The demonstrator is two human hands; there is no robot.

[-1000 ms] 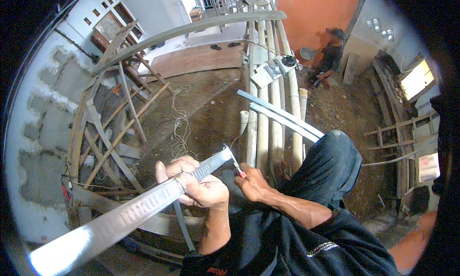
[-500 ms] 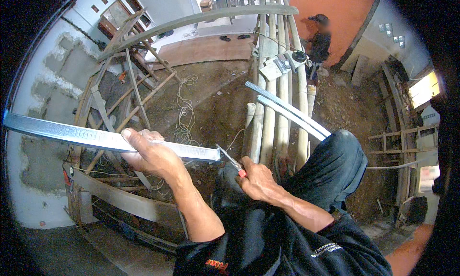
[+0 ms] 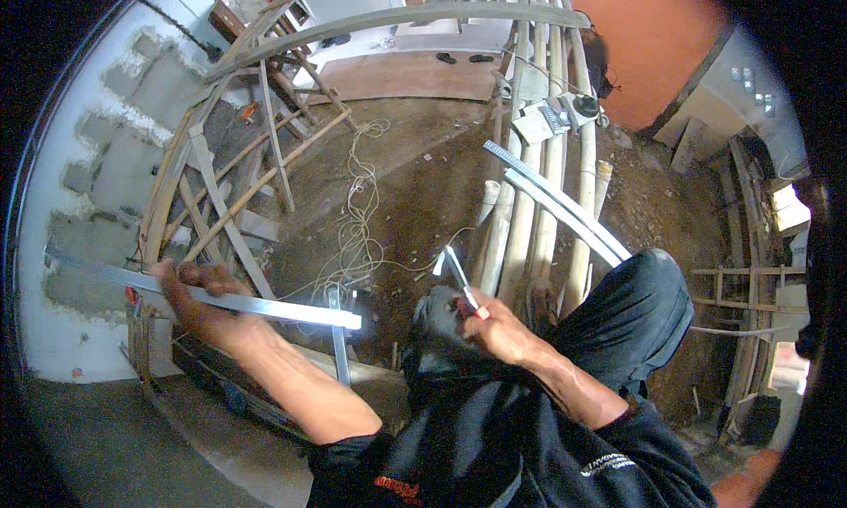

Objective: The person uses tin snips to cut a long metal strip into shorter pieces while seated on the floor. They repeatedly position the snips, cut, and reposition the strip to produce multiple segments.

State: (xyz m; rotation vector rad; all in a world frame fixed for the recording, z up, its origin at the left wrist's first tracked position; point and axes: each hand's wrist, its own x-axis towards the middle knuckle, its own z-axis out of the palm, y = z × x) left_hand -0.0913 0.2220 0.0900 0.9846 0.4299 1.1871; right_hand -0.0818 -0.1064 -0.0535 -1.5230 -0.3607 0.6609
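My left hand (image 3: 212,301) is closed round a long, shiny metal channel (image 3: 291,310), which slants down from the far left toward the middle. That hand is somewhat blurred. The channel's bright cut end sits well to the left of my right hand (image 3: 496,328). In my right hand are metal snips (image 3: 460,279) with a bit of red at the handle, their blades pointing up and away from me. A small pale bit (image 3: 439,263) shows beside the blade tips; I cannot tell whether it is attached. Beneath the channel's end a narrow upright metal strip (image 3: 341,354) is visible.
Two more metal channels (image 3: 565,204) lie across bamboo poles (image 3: 522,235) ahead of my raised knee. Wooden scaffolding (image 3: 265,146) stands at left, with tangled cable (image 3: 362,190) on the dirt floor. A white tool (image 3: 540,120) rests on the poles; a person's dark sleeve (image 3: 598,67) shows beyond.
The channel in my left hand has swung left and down, away from the snips. My right hand has shifted slightly right, tilting the snips more upright. The whole view has shifted a little.
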